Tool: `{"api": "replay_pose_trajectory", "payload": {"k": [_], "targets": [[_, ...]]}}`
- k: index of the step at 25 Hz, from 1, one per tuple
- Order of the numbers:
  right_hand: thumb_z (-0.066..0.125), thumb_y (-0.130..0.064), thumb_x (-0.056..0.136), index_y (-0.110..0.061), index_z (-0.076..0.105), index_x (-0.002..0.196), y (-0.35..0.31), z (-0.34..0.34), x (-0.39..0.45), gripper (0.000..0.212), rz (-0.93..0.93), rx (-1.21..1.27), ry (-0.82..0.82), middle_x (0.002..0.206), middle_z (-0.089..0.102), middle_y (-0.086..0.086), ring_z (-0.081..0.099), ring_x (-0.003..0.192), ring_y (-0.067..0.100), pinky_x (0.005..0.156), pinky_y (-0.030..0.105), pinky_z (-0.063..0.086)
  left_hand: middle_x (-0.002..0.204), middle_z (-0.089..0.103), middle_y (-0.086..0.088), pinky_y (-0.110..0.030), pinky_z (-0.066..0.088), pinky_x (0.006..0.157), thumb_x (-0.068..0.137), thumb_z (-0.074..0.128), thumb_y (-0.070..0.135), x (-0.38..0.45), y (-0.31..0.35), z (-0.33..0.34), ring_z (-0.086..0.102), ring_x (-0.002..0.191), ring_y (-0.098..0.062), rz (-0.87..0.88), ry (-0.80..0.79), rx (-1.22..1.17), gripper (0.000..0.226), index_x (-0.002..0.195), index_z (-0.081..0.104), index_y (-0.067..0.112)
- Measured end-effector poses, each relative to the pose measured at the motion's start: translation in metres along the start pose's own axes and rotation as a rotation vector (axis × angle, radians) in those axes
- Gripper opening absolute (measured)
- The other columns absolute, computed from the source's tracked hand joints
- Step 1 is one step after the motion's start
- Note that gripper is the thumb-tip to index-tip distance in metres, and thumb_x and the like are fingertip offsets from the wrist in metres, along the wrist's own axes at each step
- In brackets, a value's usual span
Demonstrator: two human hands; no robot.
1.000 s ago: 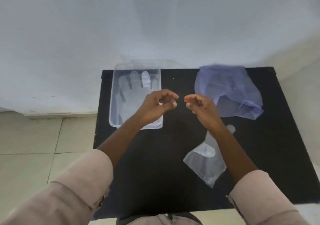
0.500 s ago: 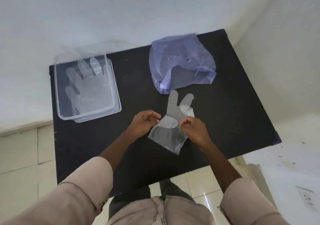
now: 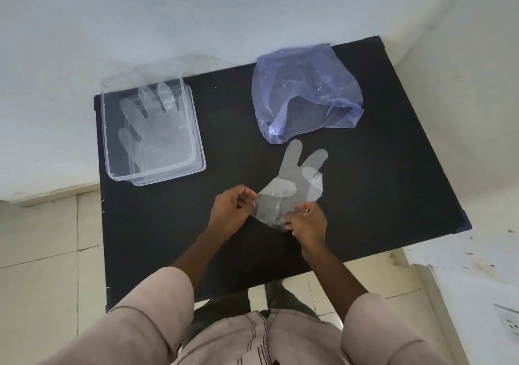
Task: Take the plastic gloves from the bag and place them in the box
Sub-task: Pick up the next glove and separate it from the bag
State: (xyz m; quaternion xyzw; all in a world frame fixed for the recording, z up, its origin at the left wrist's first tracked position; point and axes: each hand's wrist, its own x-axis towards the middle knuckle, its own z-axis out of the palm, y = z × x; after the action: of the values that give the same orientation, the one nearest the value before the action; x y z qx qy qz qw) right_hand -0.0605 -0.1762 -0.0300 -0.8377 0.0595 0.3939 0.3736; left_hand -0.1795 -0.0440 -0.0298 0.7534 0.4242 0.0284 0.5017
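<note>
A clear plastic glove (image 3: 292, 185) lies on the black table (image 3: 379, 168), its fingers pointing toward the bag. My left hand (image 3: 229, 214) pinches the glove's cuff on the left side. My right hand (image 3: 307, 225) pinches the cuff on the right. A crumpled blue-tinted plastic bag (image 3: 306, 97) sits at the back right of the table, its mouth facing me. A clear plastic box (image 3: 196, 128) stands at the back left, with at least one clear glove (image 3: 157, 131) lying flat inside it.
The table stands against a white wall (image 3: 196, 13). Tiled floor (image 3: 42, 252) lies to the left and below. A white ledge with a wall socket (image 3: 508, 324) is at the lower right. My trousers show beneath the table's near edge.
One second ago both hands hovered in the air above the table, holding nothing. Now they have come down and taken the glove's cuff. The camera has tilted and shifted.
</note>
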Motion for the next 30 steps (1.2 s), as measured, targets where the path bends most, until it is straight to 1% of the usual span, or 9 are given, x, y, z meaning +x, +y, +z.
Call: {"api": "replay_pose_trajectory", "payload": {"k": [5,9,11,15,17,19,22,26,30], "targets": [[0.069,-0.006,0.078,-0.008,0.062,0.103,-0.027,-0.01,-0.008,0.026,0.112,0.328,-0.1,0.08,0.07,0.008,0.063,0.062,0.012,0.055,0.025,0.05,0.124,0.052,-0.005,-0.035,0.041,0.094,0.061,0.079,0.031,-0.018,-0.011,0.002,0.048,0.112,-0.02,0.207,-0.045,0.401,0.065,0.123,0.059,0.024],[0.069,-0.008,0.079,-0.009,0.066,0.102,-0.042,-0.023,-0.013,0.024,0.169,0.454,-0.194,0.08,0.069,0.007,0.062,0.067,0.014,0.058,0.028,0.049,0.114,0.058,-0.005,-0.042,0.047,0.085,0.075,0.077,0.025,-0.01,0.001,0.003,0.054,0.105,-0.023,0.252,0.168,0.326,0.025,0.1,0.073,0.022],[0.069,-0.015,0.083,-0.013,0.065,0.1,-0.046,-0.037,-0.016,0.018,0.019,0.482,-0.183,0.088,0.069,0.007,0.063,0.077,0.019,0.063,0.029,0.05,0.106,0.061,-0.005,-0.04,0.048,0.079,0.08,0.073,0.023,-0.001,0.013,-0.002,0.055,0.098,-0.022,0.316,0.24,0.272,0.01,0.089,0.076,0.02],[0.082,-0.051,0.064,-0.027,0.043,0.13,-0.041,-0.067,-0.019,0.08,-0.621,-0.168,-0.19,0.137,0.048,-0.001,0.05,0.122,0.015,0.092,0.032,0.049,0.095,0.063,0.001,-0.017,0.038,0.075,0.08,0.075,0.021,0.013,0.046,-0.017,0.054,0.092,-0.015,0.33,0.253,0.175,0.006,0.085,0.076,0.019],[0.083,-0.06,0.055,-0.024,0.031,0.142,-0.044,-0.065,-0.018,0.108,-0.799,-0.484,-0.106,0.15,0.035,0.003,0.04,0.134,0.02,0.102,0.039,0.046,0.091,0.063,0.003,-0.021,0.044,0.074,0.079,0.075,0.022,0.016,0.057,-0.023,0.055,0.089,-0.015,0.329,0.257,0.131,0.004,0.083,0.075,0.02],[0.084,-0.05,0.062,-0.016,0.038,0.141,-0.057,-0.056,-0.015,0.098,-0.859,-0.442,0.024,0.147,0.042,0.01,0.045,0.133,0.025,0.103,0.042,0.046,0.088,0.064,0.003,-0.033,0.052,0.072,0.078,0.077,0.022,0.018,0.064,-0.028,0.059,0.085,-0.015,0.332,0.244,0.066,0.003,0.08,0.075,0.02],[0.08,-0.023,0.076,-0.007,0.064,0.118,-0.077,-0.055,-0.004,0.048,-0.991,-0.232,0.185,0.121,0.065,0.013,0.063,0.109,0.023,0.093,0.041,0.055,0.086,0.067,0.002,-0.039,0.056,0.072,0.076,0.079,0.02,0.02,0.072,-0.04,0.062,0.08,-0.015,0.347,0.212,0.026,0.004,0.079,0.077,0.02],[0.073,-0.01,0.082,-0.003,0.072,0.096,-0.1,-0.071,0.0,0.016,-1.117,-0.106,0.074,0.103,0.07,0.012,0.066,0.093,0.017,0.081,0.021,0.055,0.088,0.069,0.002,-0.038,0.055,0.077,0.073,0.081,0.019,0.025,0.084,-0.062,0.064,0.082,-0.011,0.402,0.213,0.008,0.007,0.079,0.079,0.019],[0.073,-0.014,0.083,-0.006,0.073,0.094,-0.125,-0.087,-0.011,0.014,-1.16,-0.099,-0.051,0.11,0.071,0.008,0.068,0.1,0.011,0.084,0.023,0.056,0.095,0.072,0.001,-0.037,0.058,0.075,0.071,0.08,0.014,0.024,0.108,-0.089,0.067,0.088,-0.009,0.45,0.196,-0.066,0.006,0.074,0.077,0.018]]}}
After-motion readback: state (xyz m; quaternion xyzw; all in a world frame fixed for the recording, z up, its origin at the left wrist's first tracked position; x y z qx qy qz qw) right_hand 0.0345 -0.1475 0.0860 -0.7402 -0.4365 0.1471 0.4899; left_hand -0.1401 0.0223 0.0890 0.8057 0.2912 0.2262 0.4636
